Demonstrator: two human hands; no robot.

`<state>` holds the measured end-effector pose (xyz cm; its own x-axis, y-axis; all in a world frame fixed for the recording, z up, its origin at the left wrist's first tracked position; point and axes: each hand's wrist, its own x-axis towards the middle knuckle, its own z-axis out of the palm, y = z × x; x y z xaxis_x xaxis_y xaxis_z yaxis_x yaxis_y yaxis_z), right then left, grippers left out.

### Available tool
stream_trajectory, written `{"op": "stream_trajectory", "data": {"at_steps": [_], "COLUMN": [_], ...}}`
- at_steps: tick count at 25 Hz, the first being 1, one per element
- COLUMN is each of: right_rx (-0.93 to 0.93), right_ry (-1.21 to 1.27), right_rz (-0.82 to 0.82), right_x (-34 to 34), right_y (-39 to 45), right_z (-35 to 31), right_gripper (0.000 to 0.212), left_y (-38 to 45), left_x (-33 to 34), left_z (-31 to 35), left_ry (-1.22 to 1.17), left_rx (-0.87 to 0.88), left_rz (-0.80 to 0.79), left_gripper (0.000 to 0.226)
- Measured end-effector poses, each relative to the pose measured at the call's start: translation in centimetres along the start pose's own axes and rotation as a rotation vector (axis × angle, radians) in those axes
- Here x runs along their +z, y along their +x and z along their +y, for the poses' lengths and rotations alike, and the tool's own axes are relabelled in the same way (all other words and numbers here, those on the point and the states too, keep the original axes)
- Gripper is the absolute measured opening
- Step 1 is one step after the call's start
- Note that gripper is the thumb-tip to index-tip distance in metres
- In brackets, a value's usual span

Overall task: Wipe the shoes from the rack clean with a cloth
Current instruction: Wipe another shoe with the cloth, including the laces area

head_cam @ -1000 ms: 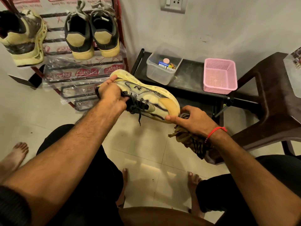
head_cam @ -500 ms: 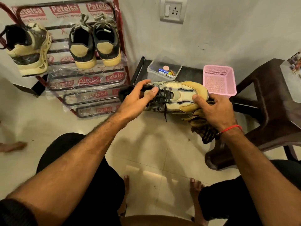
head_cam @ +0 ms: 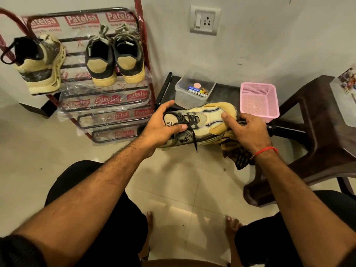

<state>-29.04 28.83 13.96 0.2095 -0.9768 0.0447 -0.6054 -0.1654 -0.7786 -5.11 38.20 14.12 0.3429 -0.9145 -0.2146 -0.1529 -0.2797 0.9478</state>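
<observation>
Sneaker turned upright for wiping

The sneaker [head_cam: 200, 124], sole-up a second ago, now lies laces-up in front of the shoe rack [head_cam: 107, 105], so its upper looks ready for wiping. The left hand [head_cam: 163, 126] grips its collar end from above; the right hand [head_cam: 248, 132] holds the toe, with the cloth [head_cam: 237, 151] bunched beneath its palm.

Cream, tan and grey shoe

The shoe [head_cam: 204, 120] had black laces; under the right hand's fingers [head_cam: 227, 120] hung a brown, dark-striped cloth [head_cam: 237, 155]; beyond them sat a pink basket [head_cam: 258, 101].
</observation>
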Motion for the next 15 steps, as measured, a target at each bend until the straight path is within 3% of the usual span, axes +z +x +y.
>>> {"op": "stream_trajectory", "data": {"at_steps": [3,6,9,11,15], "right_rx": [0.058,0.194,0.398,0.428,0.380], "right_ry": [0.228,0.548,1.017,1.248,1.352], "right_rz": [0.046,0.125,-0.058,-0.181,-0.243], "right_x": [1.1,2.4,3.6,4.6,7.5], "right_y": [0.1,-0.1,-0.2,-0.3,-0.1], "right_z": [-1.0,-2.5,-4.4,-5.6,-7.6], "right_gripper": [0.047,0.036,0.028,0.024,0.058], "left_y": [0.3,0.1,-0.8,-1.2,-1.6], "left_x": [-0.1,-0.6,-1.1,-1.8,-3.9], "left_z": [-0.1,-0.1,0.8,1.3,1.2], "left_ry": [-0.188,-0.316,-0.126,0.043,0.111], "left_rx": [0.007,-0.003,0.111,0.207,0.306], "left_rz": [0.138,0.194,0.173,0.181,0.269], "left_gripper": [0.082,0.091,0.109,0.113,0.106]}}
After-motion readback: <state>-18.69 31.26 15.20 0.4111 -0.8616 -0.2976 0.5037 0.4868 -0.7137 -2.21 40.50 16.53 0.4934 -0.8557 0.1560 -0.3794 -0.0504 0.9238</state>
